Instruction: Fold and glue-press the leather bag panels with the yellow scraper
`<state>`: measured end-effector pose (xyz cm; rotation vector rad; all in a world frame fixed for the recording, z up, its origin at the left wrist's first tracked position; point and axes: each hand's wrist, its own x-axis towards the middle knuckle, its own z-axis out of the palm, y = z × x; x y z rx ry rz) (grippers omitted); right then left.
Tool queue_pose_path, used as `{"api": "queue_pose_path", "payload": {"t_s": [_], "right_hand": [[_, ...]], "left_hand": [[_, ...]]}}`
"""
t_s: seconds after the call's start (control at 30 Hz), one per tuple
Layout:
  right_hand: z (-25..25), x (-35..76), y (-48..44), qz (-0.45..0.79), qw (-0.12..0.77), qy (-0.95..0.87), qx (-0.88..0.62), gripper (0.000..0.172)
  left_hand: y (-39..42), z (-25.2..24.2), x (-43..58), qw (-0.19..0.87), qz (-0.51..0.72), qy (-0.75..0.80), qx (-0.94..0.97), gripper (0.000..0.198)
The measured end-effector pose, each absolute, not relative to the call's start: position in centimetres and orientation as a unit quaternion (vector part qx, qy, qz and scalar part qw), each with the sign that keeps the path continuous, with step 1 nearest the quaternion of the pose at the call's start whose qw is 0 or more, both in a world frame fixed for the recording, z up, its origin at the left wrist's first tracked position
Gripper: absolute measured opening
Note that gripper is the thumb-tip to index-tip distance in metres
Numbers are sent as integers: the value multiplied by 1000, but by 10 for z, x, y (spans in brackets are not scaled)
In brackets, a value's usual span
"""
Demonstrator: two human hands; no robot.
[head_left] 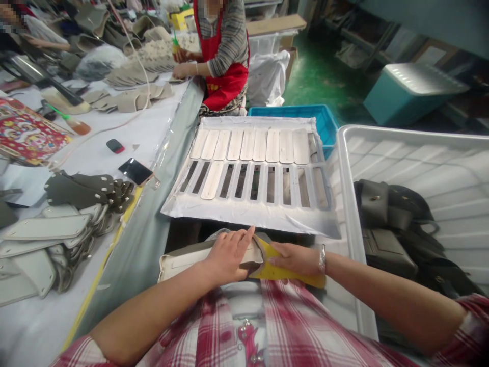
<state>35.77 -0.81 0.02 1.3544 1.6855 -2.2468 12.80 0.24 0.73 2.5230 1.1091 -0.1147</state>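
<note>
Close to my body lies a grey-and-cream bag piece (pixel 183 263), which looks like a partly made bag. My left hand (pixel 229 256) rests over its right part, fingers long across the top and gripping it. A flat yellow board (pixel 311 280) meets the piece's right end, its left end partly hidden there. My right hand (pixel 292 259) grips this board, with the thumb on the upper face. Just beyond my hands stands a white-covered slotted rack (pixel 244 211). Pale oblong leather-like pieces (pixel 221 145) line its back row, and one more lies in the front row.
On the right, a large white bin (pixel 351 204) holds dark bags (pixel 385 250). The left table carries stacked grey pieces (pixel 46 229), a phone (pixel 135 171) and a glue bottle (pixel 76 125). A co-worker in a red apron (pixel 229 84) sits beyond the rack, beside a blue crate (pixel 324 120).
</note>
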Motion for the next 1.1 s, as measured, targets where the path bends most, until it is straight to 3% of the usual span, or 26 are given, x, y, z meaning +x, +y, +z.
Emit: {"api": "queue_pose_path", "payload": {"t_s": [0.33, 0.57, 0.83, 1.1], "right_hand": [[10, 350, 15, -754, 89, 509, 406, 25], [-17, 350, -16, -775, -24, 464, 428, 33], [-29, 341, -30, -790, -86, 422, 437, 39], [-20, 329, -43, -778, -141, 399, 464, 36]], "left_hand": [[6, 6, 126, 191, -52, 387, 901, 97], [10, 8, 119, 214, -65, 365, 904, 104], [9, 4, 117, 198, -70, 363, 908, 128], [6, -4, 117, 164, -33, 374, 912, 115]]}}
